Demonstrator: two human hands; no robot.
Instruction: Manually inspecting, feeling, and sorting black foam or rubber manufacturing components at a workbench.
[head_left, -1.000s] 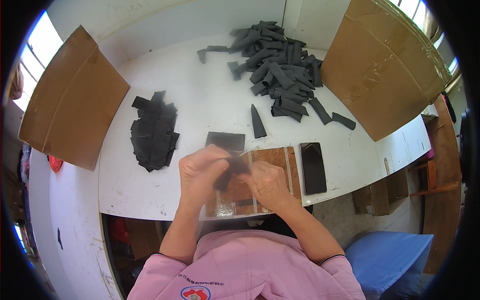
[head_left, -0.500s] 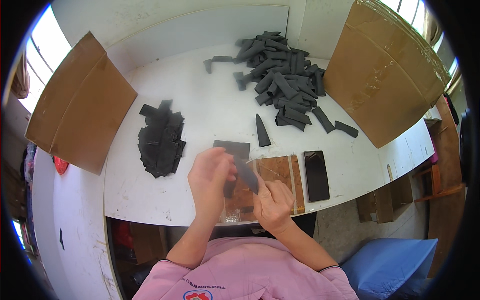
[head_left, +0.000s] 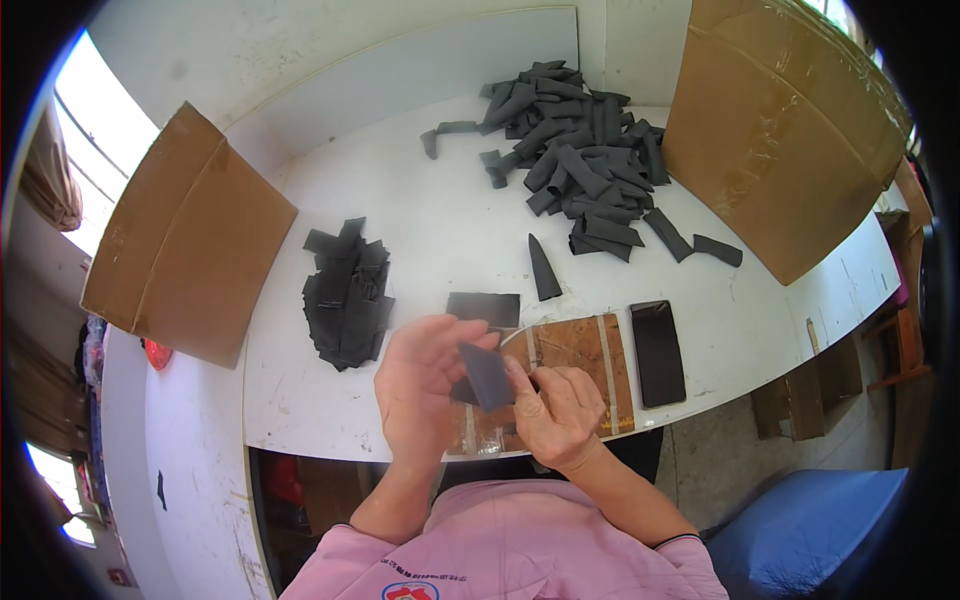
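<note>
Partly hidden at five o'clock lies a brown board (head_left: 578,350); my right hand (head_left: 560,412) pinches a grey cloth (head_left: 486,376), my left hand (head_left: 420,380) loosely uncurled, its contact unclear.

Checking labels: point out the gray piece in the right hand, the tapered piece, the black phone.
Held gray piece (head_left: 485,377): head view, middle of its visible face.
Tapered piece (head_left: 543,270): head view, middle of its body.
Black phone (head_left: 658,354): head view, middle of its upper face.

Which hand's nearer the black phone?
Right. The right hand is to the phone's left, slightly lower in the picture; the left hand is farther left, past the right hand.
</note>
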